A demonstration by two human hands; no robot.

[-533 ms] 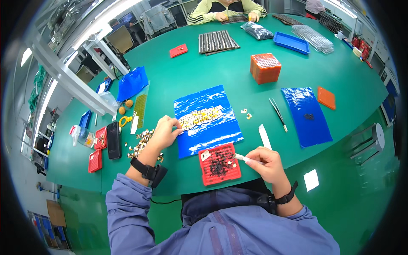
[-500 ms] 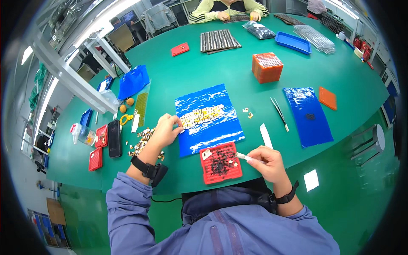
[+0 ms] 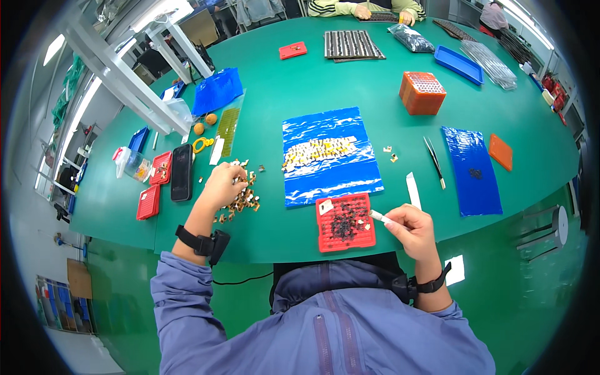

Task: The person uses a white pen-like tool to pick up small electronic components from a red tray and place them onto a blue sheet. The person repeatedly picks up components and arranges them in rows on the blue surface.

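My left hand (image 3: 222, 186) is at a loose pile of small white and gold-brown parts (image 3: 245, 201), its fingers curled and pinched together. Whatever they hold, if anything, is hidden. In my right hand (image 3: 412, 230) is a short white stick-like tool (image 3: 380, 217), its tip by the right edge of a red ribbed tray (image 3: 324, 241). Small black pieces (image 3: 345, 226) lie scattered in that tray, with a few pale bits. Behind the tray, a blue sheet (image 3: 331, 181) carries rows of small white and yellow parts (image 3: 319, 151) packed close together.
Tweezers (image 3: 434, 164), a white strip (image 3: 413, 191) and another blue sheet (image 3: 473, 194) lie to the right. An orange block-shaped stack (image 3: 422, 94) stands farther back. A dark phone (image 3: 182, 173) and red trays (image 3: 149, 202) sit left. Across the table, another person's hands (image 3: 362, 12) work.
My left hand has moved from the left edge of the blue sheet back to the loose pile. My right hand still holds the white tool by the red tray. The view has shifted.
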